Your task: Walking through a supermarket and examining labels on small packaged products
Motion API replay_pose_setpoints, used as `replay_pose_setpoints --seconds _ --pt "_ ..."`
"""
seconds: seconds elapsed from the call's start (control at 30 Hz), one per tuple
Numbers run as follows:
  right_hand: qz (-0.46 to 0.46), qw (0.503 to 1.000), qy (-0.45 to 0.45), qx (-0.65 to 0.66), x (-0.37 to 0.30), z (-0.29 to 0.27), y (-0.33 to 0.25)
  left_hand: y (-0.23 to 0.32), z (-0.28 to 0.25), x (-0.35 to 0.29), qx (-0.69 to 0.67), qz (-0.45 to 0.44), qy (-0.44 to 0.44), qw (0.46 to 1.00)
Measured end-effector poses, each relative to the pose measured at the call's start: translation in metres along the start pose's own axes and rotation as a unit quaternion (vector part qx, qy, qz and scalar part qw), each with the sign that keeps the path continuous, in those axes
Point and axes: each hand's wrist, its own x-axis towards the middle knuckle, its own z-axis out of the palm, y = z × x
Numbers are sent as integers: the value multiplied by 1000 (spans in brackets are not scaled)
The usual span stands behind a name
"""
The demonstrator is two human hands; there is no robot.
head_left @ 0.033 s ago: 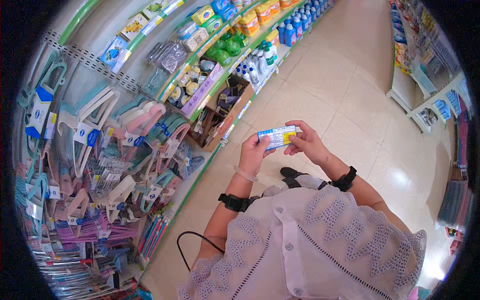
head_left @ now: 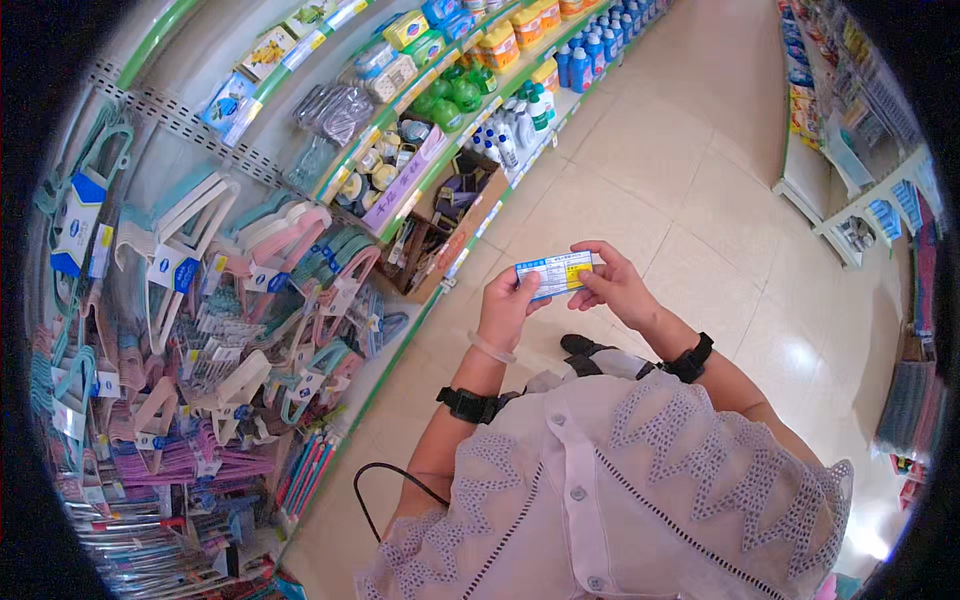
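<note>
Between my two hands, in front of my body, is a small price tag card [head_left: 553, 278], white with a blue border and a yellow block near its right end. The thumb of my left hand [head_left: 508, 305] lies on the card's left end, its fingers behind. My right hand [head_left: 615, 287] pinches the right end, with the index finger raised along the upper corner. The card tilts slightly, its printed face toward me.
Left of me, a rack holds bundled plastic hangers [head_left: 180, 265] in pink, white and blue. Farther along stand shelves with green balls [head_left: 447, 103], blue bottles [head_left: 592, 55] and a cardboard box [head_left: 470, 225]. Another shelf unit [head_left: 800, 180] stands across the tiled aisle floor [head_left: 690, 190].
</note>
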Motion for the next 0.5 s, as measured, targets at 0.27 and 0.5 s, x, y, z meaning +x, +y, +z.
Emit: replay_pose_setpoints --seconds 0.27,0.5 --pt "13 1000 2 -2 3 -1 4 -2 0 1 -1 1 9 1000" --pt "12 1000 -2 -2 6 0 4 -2 -4 4 9 -7 3 1000"
